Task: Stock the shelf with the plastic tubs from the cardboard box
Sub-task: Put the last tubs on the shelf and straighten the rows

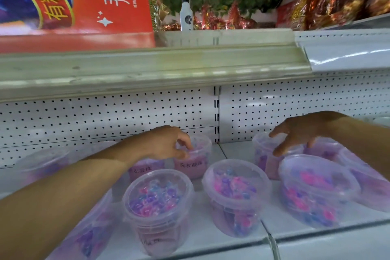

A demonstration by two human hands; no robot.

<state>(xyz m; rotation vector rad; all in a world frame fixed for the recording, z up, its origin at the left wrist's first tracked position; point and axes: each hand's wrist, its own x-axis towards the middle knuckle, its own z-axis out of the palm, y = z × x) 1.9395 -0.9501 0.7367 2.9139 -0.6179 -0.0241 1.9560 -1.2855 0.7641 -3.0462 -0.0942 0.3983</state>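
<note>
While both arms are stretched deep into the shelf (238, 150), two back-row tubs are being handled at once. The left hand (168, 143) is curled over the rim of a pink-labelled tub (193, 162), fingertips pinched on the lid edge at roughly its 10 o'clock side, so a light top grip is had on it rather than a full wrap. The right hand (304, 131) is spread wide over another tub (266, 154), fingers draped on the lid; whether it's actually clamped or just resting can't really be told, there's motion blur.

Going outward: a second labelled tub (145, 170) is sat just beside the left one, at its 9 o'clock, partly hidden by the forearm. Three tubs are lined up in front at 6 o'clock, a near-left one (158, 211), a middle one (234, 196) and a right one (316, 190), all lidded and full of pink and purple beads. More blurry tubs can be made out at the far left and far right edges.

The cardboard box isn't in view at all, so how many are left can't be judged.

Step in hand looks like positioning: the back row is being nudged toward the pegboard wall (105, 112). Next, both tubs would need to be let go cleanly, labels faced forward, without the front row being knocked by the forearms on the way out.
</note>
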